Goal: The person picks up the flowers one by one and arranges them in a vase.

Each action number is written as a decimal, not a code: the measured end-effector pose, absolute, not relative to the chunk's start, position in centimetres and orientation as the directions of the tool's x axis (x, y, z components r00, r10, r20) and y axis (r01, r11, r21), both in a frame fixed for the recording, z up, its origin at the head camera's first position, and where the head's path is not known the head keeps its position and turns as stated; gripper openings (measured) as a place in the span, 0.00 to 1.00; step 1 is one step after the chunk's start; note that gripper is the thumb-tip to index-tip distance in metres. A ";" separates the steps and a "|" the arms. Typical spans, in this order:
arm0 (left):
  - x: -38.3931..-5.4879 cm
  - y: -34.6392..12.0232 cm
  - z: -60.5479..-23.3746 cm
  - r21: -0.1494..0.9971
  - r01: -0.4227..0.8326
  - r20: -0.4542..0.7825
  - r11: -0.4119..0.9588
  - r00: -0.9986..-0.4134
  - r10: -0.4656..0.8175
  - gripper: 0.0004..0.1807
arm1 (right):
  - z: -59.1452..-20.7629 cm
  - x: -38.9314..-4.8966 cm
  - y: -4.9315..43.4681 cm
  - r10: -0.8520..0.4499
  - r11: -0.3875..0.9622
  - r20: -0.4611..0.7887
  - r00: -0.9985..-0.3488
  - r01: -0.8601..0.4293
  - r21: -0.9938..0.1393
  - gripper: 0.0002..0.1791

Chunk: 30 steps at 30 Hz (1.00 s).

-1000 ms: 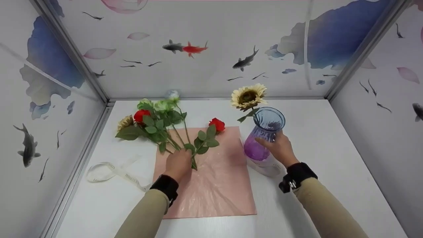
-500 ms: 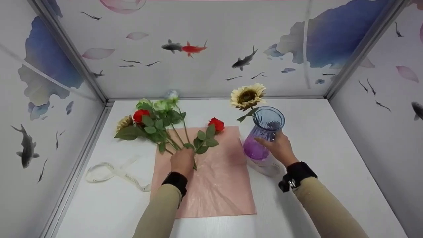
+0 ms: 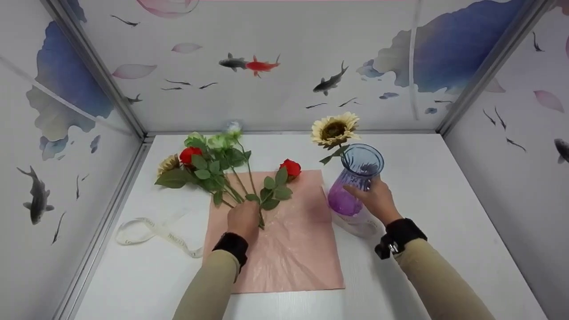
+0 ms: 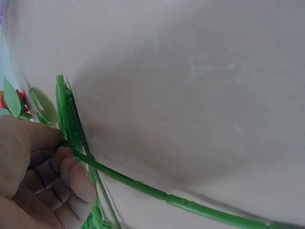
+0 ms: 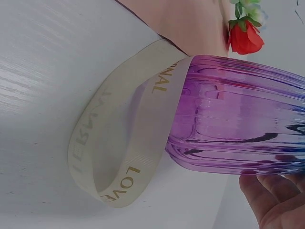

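My left hand (image 3: 244, 221) is low over the pink sheet (image 3: 302, 249), amid the lower stems of the bunch of flowers (image 3: 213, 166). In the left wrist view, its thumb and forefinger pinch a long green stem (image 4: 128, 181) that runs off to the lower right. Several cut stem ends (image 4: 62, 100) lie just beyond the fingertips. My right hand (image 3: 377, 200) holds the blue-and-purple glass vase (image 3: 346, 195) by its right side, with the thumb across the front. One pale yellow sunflower (image 3: 334, 130) stands in the vase, leaning left over its rim.
A red rose (image 3: 290, 168) with leaves lies at the sheet's upper right. White ribbon (image 3: 146, 229) with gold lettering loops on the table to the left, and another ribbon (image 5: 143, 148) curls by the vase's base. Printed panels (image 3: 284, 98) wall in the white table (image 3: 431, 186).
My left hand and forearm have shifted slightly to the right among the stems. The red rose has tilted a little. My right hand and the vase stay where they were.
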State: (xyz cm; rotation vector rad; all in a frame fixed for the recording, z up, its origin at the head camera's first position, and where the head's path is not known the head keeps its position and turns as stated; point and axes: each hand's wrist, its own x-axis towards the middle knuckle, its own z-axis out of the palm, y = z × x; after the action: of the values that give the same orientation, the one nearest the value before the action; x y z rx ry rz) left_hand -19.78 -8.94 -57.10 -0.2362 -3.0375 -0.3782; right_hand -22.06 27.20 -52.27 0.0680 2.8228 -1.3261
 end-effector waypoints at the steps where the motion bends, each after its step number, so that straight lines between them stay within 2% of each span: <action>1: -19.7 -9.1 -56.9 0.237 0.169 0.091 0.957 -0.984 0.151 0.16 | -52.3 -22.1 27.2 0.030 0.638 -0.038 -0.999 0.049 -0.769 0.58; 10: -19.6 -10.2 -54.9 0.213 0.208 0.061 0.955 -0.978 0.199 0.12 | -52.2 -22.1 27.1 0.033 0.634 -0.044 -0.998 0.056 -0.772 0.58; 15: -20.0 -10.5 -52.8 0.216 0.213 0.093 0.953 -0.976 0.197 0.16 | -52.1 -22.2 27.1 0.035 0.630 -0.061 -0.998 0.069 -0.773 0.60; 19: -20.5 -10.4 -50.5 0.232 0.215 0.145 0.949 -0.972 0.185 0.12 | -52.0 -22.3 27.2 0.039 0.620 -0.078 -0.996 0.086 -0.780 0.60; 25: -20.9 -10.2 -48.1 0.330 0.206 0.233 0.921 -0.964 0.132 0.08 | -52.1 -22.2 27.2 0.028 0.630 -0.064 -0.998 0.068 -0.774 0.61; 30: -21.2 -10.1 -47.0 0.427 0.187 0.227 0.885 -0.969 0.096 0.10 | -52.3 -22.2 27.2 0.024 0.636 -0.046 -0.999 0.051 -0.770 0.60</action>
State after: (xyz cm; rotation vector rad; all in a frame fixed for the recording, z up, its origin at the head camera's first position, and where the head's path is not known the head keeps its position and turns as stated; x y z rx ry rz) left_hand -21.15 -10.06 -46.99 -0.2168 -2.8541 -0.6758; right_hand -22.22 27.22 -52.33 0.0647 2.8127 -1.3251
